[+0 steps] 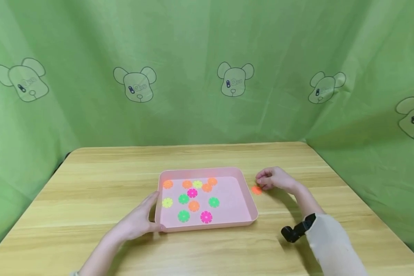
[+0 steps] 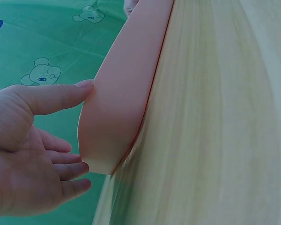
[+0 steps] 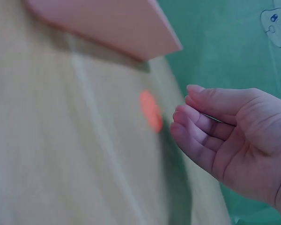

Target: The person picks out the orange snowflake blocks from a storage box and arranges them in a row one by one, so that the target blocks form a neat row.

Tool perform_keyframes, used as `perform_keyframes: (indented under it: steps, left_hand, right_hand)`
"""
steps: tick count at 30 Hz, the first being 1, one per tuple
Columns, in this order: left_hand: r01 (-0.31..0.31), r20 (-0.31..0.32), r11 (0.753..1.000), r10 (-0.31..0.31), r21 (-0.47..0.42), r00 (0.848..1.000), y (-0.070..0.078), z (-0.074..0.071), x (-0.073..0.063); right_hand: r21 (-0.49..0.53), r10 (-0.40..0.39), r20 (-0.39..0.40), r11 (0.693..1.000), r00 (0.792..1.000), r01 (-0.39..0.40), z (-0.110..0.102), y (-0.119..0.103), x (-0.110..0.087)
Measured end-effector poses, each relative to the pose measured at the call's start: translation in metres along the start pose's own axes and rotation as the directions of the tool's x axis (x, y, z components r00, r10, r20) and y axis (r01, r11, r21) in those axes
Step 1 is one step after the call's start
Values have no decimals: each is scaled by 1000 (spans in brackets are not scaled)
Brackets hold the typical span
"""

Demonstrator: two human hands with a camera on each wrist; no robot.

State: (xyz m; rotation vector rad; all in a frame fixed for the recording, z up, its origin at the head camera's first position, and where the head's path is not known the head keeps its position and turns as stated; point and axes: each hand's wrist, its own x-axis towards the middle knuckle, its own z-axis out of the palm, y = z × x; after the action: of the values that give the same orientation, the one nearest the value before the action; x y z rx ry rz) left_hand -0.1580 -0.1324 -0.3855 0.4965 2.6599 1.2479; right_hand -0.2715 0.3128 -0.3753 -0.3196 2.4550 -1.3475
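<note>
A shallow pink tray (image 1: 234, 209) sits on the table, with several flower-shaped plastic discs lying flat inside in orange, yellow, green and magenta. My left hand (image 1: 138, 220) is spread at its left end. In the left wrist view the left thumb (image 2: 68, 97) touches the rim near the corner, and the other fingers reach the end wall. To the right of the tray, an orange disc (image 1: 257, 190) lies on the wood. My right hand (image 1: 276, 179) hovers beside that disc, its fingers loosely bent. The right wrist view shows nothing between those fingers, apart from the blurred orange disc (image 3: 151, 111).
The wooden table (image 1: 100, 184) extends around the tray. A green curtain (image 1: 186, 111) printed with bear heads encloses its back and sides. A black device (image 1: 296, 230) is strapped at the right wrist, beside the sleeve.
</note>
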Motion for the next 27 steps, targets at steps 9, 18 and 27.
perform_keyframes:
  steps: [9,18,27]
  left_hand:
    - [-8,7,1000,8,-16,1000,2,-1,1]
    - [-13,13,1000,13,-19,1000,3,0,1]
    - [-3,10,1000,3,3,1000,2,0,0]
  right_hand:
    - [9,-64,-69,998,996,64,-6,-38,10]
    - [12,-79,-51,997,996,80,7,-69,21]
    - [-23,-67,2,997,998,67,35,-87,38]
